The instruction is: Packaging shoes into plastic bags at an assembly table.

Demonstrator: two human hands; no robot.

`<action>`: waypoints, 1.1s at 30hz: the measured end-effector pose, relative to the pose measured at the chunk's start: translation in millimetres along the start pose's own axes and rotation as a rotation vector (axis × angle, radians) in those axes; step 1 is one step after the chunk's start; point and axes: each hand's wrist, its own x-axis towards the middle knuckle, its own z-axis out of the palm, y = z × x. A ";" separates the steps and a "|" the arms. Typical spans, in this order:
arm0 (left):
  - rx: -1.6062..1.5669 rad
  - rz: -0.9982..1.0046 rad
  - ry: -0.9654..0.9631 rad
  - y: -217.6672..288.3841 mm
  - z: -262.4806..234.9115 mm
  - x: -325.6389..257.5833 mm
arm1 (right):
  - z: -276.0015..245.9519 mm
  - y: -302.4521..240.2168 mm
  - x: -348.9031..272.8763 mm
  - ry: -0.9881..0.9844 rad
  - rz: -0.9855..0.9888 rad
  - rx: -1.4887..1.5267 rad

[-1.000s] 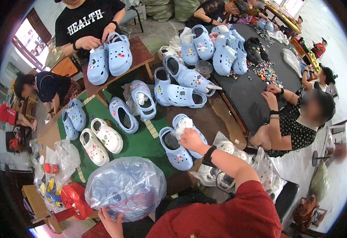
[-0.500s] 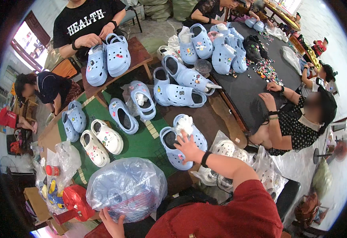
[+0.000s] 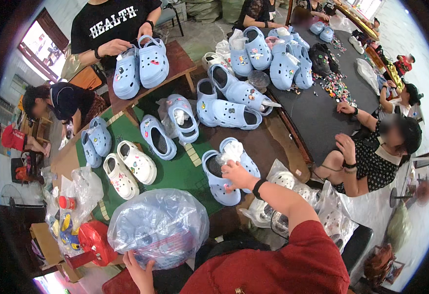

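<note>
Two pale-blue, perforated foam clogs (image 3: 219, 190) sit right under the nearer right hand (image 3: 240, 176), thumb and fingers apart, toes slanting wearer-ward; left hand (image 3: 139, 272) touches a bulging clear plastic bag (image 3: 161, 223), grip unclear!

Head view: left of two side-by-side fisheye cameras on the wearer's head, looking down and ahead.
The wearer's red shirt (image 3: 273, 264) is closest, filling the bottom edge; the left hand (image 3: 138, 272) shows at lower left and the right hand (image 3: 236, 176) just below centre, both near the lens. The green mat (image 3: 175, 179) lies mid-frame, seen steeply from above. Farther off, the dark tabletop (image 3: 298, 112) runs toward the upper right at a shallower angle, and a bright doorway (image 3: 42, 44) leans at upper left. The wide lens bends straight edges toward its black rim.
</note>
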 end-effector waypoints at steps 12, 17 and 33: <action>0.019 -0.018 0.031 -0.3 2.2 -2.6 | -50.8 -32.5 4.7 0.122 0.021 0.114; -0.058 -0.082 -0.019 2.3 -2.0 1.0 | -96.9 -36.0 27.0 0.184 0.035 0.043; 0.048 0.004 0.009 -0.8 -4.1 -6.7 | -215.2 39.8 83.4 0.383 0.203 -0.116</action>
